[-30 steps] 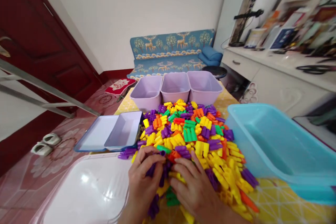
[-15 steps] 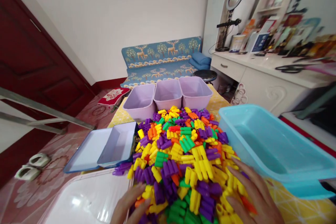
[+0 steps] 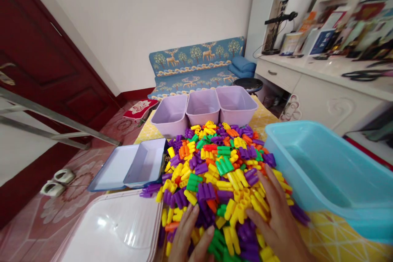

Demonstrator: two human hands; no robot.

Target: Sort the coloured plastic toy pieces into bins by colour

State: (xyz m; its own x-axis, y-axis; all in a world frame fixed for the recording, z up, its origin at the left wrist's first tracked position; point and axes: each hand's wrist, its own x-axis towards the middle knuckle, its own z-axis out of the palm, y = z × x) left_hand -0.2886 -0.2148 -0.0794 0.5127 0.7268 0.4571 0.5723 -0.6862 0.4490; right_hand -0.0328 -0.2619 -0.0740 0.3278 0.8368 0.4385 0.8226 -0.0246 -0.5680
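Observation:
A big heap of bullet-shaped plastic building blocks (image 3: 224, 166) in yellow, purple, green, orange and red spreads over the table. On its near left side lies my left hand (image 3: 190, 235), fingers apart, touching the blocks beside a green cluster (image 3: 218, 242). My right hand (image 3: 278, 217) rests on the heap's right side. Its thumb and fingers are spread around some yellow blocks (image 3: 259, 202), and none is seen gripped. Part of the heap is hidden beneath both hands.
Three lilac bins (image 3: 202, 108) stand in a row behind the heap. A large light-blue tub (image 3: 325, 172) is on the right. To the left are an open shallow tin (image 3: 144, 163) and a clear-white lid (image 3: 113, 229). The table has a yellow patterned cloth (image 3: 334, 233).
Both hands have moved inward over the heap, the left one rightward and the right one leftward and farther forward. Some yellow blocks near the right hand have shifted. The view has turned slightly left.

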